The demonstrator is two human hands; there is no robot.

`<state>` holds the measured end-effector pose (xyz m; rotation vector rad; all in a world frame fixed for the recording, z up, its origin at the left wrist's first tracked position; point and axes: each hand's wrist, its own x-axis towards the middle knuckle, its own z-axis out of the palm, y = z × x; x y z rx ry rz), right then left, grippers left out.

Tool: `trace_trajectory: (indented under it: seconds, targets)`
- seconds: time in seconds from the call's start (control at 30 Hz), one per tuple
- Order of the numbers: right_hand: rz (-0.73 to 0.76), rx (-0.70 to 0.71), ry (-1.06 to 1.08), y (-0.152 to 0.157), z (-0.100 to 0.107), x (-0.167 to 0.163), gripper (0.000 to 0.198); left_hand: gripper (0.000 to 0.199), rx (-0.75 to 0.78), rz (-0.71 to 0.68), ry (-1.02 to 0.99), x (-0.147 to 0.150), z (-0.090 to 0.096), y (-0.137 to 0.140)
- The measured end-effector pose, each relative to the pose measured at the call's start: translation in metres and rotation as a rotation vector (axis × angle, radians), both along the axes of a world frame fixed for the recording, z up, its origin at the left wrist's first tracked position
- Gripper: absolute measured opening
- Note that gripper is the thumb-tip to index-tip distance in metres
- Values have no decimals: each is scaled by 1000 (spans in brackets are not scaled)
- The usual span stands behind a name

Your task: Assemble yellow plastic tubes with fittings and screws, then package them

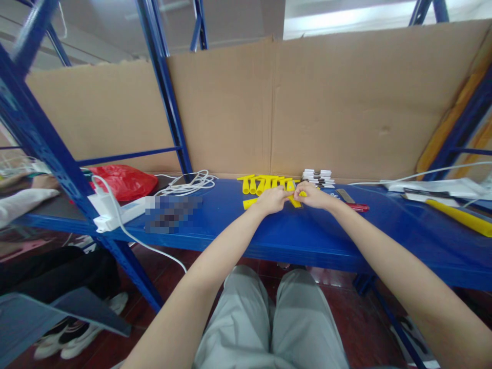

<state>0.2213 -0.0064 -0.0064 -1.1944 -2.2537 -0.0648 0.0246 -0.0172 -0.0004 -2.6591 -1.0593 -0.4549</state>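
Both hands meet over the blue shelf, closed around a yellow plastic piece (295, 200) that is partly covered by my fingers. My left hand (271, 200) pinches at it from the left. From the right, my right hand (312, 195) has its fingers curled on it. Behind my hands stand several yellow T-shaped plastic pieces (246, 186) in a row, with round handles and flat crossbars. Another yellow handle (249, 204) lies beside my left hand. Small white parts with dark middles (318, 178) are stacked behind my right hand.
A flat grey strip (345, 196) and a red-handled tool (359, 207) lie right of my right hand. At left are a power strip (132, 209), coiled white cable (196, 180) and red bag (126, 182). A cardboard wall (330, 102) backs the shelf. Another person's sleeve (28, 204) shows far left.
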Motion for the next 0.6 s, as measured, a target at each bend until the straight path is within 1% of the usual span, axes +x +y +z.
trace_trajectory:
  seconds: [0.23, 0.43, 0.6]
  targets:
    - [66, 44, -48, 2, -1, 3, 17, 41, -4, 22, 23, 1, 1, -3]
    - [-17, -4, -104, -2, 1, 1, 13, 43, 13, 27, 28, 1, 1, -2]
    - [-32, 4, -134, 0, 0, 2, 12, 44, 32, 6, 35, 0, 0, 0]
